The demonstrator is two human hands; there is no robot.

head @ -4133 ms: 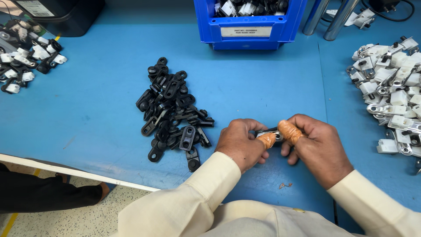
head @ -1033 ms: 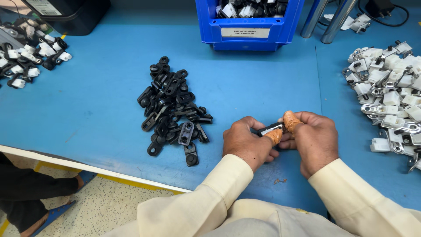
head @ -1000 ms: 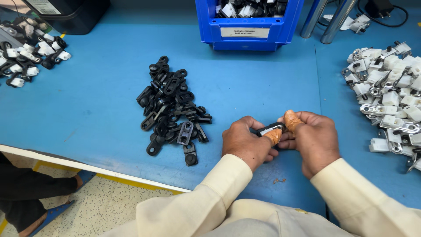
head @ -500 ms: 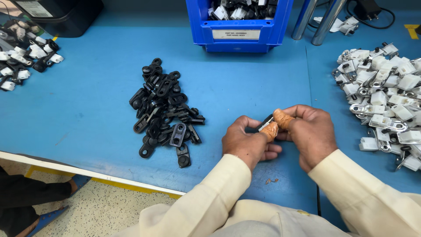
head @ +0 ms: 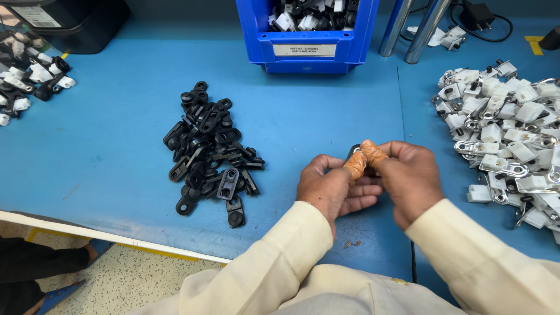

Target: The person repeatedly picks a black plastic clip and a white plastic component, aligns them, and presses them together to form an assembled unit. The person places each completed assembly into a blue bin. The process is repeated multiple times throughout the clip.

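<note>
Head view, catalogued from largest item to smallest.

Blue work table (head: 326, 122): bench surface carrying everything listed, its pale edge running along the near left.

Blue plastic bin (head: 306, 35): far centre, labelled front, holding mixed black and white parts.

Heap of white-and-metal clip assemblies (head: 507, 134): right side, a broad loose spread; by their look these are finished pieces, a sizeable count.

Pile of black plastic clip bodies (head: 210, 151): left of centre, well apart from the hands; a good number remain unassembled, so judged by the two heaps the work stands partway through.

Smaller scatter of black and white parts (head: 29, 87): far left edge.

Two metal posts (head: 411, 26): far right of the bin, upright.

Left hand (head: 329, 189): cream sleeve, orange rubber cot on the thumb, fingers curled shut around the held part.

Right hand (head: 408, 178): near centre-right, orange cot on the thumb, pinching the same part from the other side.

Small black clip part (head: 353, 151): between both thumbs, raised just above the table, mostly hidden; whether it is already fitted cannot be told.
</note>
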